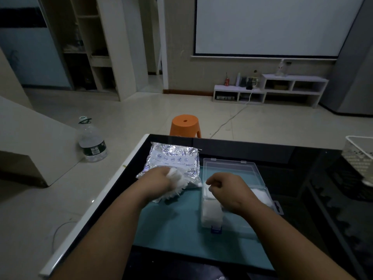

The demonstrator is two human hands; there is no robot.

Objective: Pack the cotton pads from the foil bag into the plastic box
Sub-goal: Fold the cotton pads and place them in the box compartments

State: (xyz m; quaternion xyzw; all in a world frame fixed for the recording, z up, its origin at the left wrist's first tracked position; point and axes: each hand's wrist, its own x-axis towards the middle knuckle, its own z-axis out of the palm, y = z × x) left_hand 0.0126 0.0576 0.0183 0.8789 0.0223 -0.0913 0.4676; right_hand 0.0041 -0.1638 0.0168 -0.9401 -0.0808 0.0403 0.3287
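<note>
The left hand [159,179] gripped a fluffy bunch of cotton pads [177,181], its fingers curled tight around them, just over the near edge of the crinkled foil bag [173,156]. The bag lay flat at the far left of a teal mat [171,223] on the black glass table [262,150]. To its right sat the clear plastic box [260,190], its lid open toward the far side. A row of pads [211,214] filled the box's left compartment. The right hand [228,188] hung over that compartment, fingers curled together, thumb and fingertips pinching a single pad [204,185] at the row's far end. Beyond the table stood an orange stool [184,124], and a water bottle [91,141] stood on the floor to the left.
</note>
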